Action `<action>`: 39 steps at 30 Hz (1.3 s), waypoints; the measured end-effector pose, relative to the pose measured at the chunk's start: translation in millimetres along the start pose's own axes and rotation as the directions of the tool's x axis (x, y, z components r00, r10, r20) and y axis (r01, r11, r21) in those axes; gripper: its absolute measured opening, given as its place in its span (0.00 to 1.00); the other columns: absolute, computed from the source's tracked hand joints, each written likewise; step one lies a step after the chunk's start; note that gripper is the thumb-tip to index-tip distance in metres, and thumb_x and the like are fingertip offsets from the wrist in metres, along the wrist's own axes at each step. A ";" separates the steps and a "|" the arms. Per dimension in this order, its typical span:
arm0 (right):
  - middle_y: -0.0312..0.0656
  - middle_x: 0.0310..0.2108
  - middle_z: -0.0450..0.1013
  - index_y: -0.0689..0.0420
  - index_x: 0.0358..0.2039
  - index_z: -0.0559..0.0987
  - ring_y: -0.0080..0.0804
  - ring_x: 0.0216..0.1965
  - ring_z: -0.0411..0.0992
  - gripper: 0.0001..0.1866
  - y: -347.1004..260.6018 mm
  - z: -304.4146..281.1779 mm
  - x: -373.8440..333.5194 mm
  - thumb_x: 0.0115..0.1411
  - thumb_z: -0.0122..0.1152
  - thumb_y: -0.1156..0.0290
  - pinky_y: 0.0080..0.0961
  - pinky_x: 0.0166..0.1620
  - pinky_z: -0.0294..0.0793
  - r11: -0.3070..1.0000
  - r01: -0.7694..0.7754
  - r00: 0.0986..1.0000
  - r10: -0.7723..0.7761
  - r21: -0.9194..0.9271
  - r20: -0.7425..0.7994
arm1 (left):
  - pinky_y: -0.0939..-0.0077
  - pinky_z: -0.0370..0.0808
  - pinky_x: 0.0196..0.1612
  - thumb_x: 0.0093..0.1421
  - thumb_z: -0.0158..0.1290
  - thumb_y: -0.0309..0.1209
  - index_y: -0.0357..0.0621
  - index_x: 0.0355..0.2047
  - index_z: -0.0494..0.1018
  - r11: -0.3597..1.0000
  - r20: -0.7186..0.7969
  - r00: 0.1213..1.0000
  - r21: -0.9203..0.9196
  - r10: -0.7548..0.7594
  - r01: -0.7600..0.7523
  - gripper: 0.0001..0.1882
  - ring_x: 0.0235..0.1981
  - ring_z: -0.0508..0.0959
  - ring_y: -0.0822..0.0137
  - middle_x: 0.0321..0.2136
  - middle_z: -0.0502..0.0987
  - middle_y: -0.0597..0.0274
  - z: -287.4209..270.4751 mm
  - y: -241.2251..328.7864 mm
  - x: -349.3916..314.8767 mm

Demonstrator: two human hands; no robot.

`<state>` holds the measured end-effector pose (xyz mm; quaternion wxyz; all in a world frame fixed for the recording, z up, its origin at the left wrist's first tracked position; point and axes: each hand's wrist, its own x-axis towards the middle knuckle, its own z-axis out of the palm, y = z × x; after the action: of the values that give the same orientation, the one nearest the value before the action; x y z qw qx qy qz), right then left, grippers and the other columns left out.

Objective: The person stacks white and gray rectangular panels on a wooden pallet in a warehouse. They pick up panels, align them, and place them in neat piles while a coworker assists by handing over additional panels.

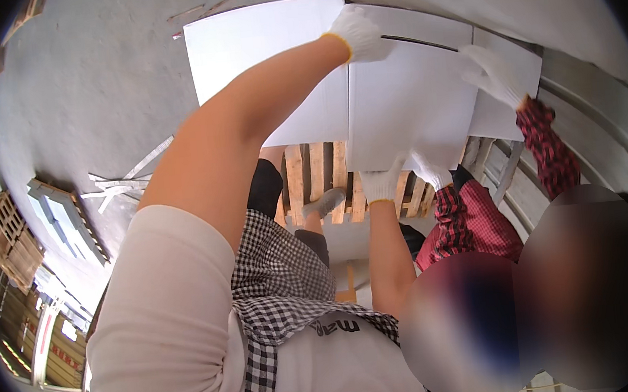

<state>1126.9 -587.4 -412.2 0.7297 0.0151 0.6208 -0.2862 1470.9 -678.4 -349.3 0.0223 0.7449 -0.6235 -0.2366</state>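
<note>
In the upper middle of the frame a white panel (403, 106) is held up over a wooden pallet (320, 177). The person's left hand (358, 34) in a white glove is closed on its top edge, and the right hand (384, 184) grips its lower edge — fingers curled around it. A co-worker in red plaid sleeves holds the same panel with two gloved hands (494, 76) at the right side.
</note>
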 end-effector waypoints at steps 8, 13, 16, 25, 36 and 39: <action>0.35 0.64 0.65 0.48 0.67 0.64 0.38 0.64 0.63 0.39 -19.2 20.2 16.1 0.65 0.46 0.33 0.42 0.66 0.65 0.975 -0.155 0.947 0.100 0.159 0.305 | 0.47 0.53 0.72 0.61 0.54 0.49 0.36 0.43 0.71 0.995 -0.488 0.871 -0.046 0.056 -0.089 0.25 0.60 0.66 0.45 0.45 0.75 0.49 58.1 -32.3 -32.3; 0.35 0.64 0.65 0.49 0.66 0.65 0.39 0.64 0.62 0.36 -14.3 34.2 -7.0 0.66 0.51 0.39 0.42 0.66 0.64 0.991 -0.054 0.988 0.036 0.120 0.153 | 0.48 0.52 0.73 0.61 0.54 0.50 0.36 0.50 0.70 0.988 -0.502 0.865 -0.132 0.002 -0.079 0.29 0.63 0.64 0.45 0.51 0.73 0.48 56.9 -29.1 -32.9; 0.37 0.66 0.63 0.50 0.67 0.64 0.41 0.66 0.60 0.37 -9.8 3.8 33.2 0.67 0.50 0.39 0.44 0.68 0.61 0.727 0.432 0.878 -0.204 -0.533 0.433 | 0.49 0.51 0.73 0.62 0.53 0.51 0.35 0.57 0.67 0.989 -0.493 0.870 -0.142 -0.027 -0.050 0.34 0.67 0.61 0.45 0.59 0.69 0.47 61.5 -26.1 -34.9; 0.37 0.61 0.67 0.51 0.63 0.68 0.37 0.61 0.65 0.32 -23.3 83.4 4.6 0.68 0.52 0.41 0.44 0.62 0.69 1.000 -0.013 0.997 0.014 0.021 -0.071 | 0.50 0.45 0.74 0.64 0.51 0.52 0.36 0.67 0.59 0.984 -0.384 0.914 -0.163 -0.129 0.070 0.40 0.73 0.49 0.44 0.70 0.56 0.45 63.3 -12.1 -40.3; 0.34 0.41 0.76 0.54 0.55 0.74 0.26 0.40 0.75 0.19 -26.2 3.8 -34.4 0.70 0.54 0.56 0.26 0.41 0.76 0.498 0.027 0.993 0.089 -0.867 0.083 | 0.49 0.50 0.71 0.64 0.51 0.51 0.38 0.66 0.59 0.999 -0.376 0.926 0.005 -0.033 0.037 0.39 0.71 0.52 0.44 0.68 0.58 0.46 49.7 6.9 -51.9; 0.34 0.41 0.75 0.55 0.54 0.76 0.22 0.36 0.74 0.16 -11.6 14.8 -95.7 0.68 0.56 0.65 0.21 0.34 0.74 0.414 -0.008 0.996 0.083 -0.910 0.029 | 0.48 0.58 0.67 0.63 0.53 0.48 0.41 0.63 0.62 0.997 -0.318 0.948 0.069 -0.006 0.030 0.35 0.69 0.57 0.46 0.65 0.62 0.47 22.6 6.8 -68.3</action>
<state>1128.8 -564.5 -317.4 0.6505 -0.3748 0.6506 0.1143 1448.5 -609.8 -344.8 0.0931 0.7791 -0.6131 -0.0912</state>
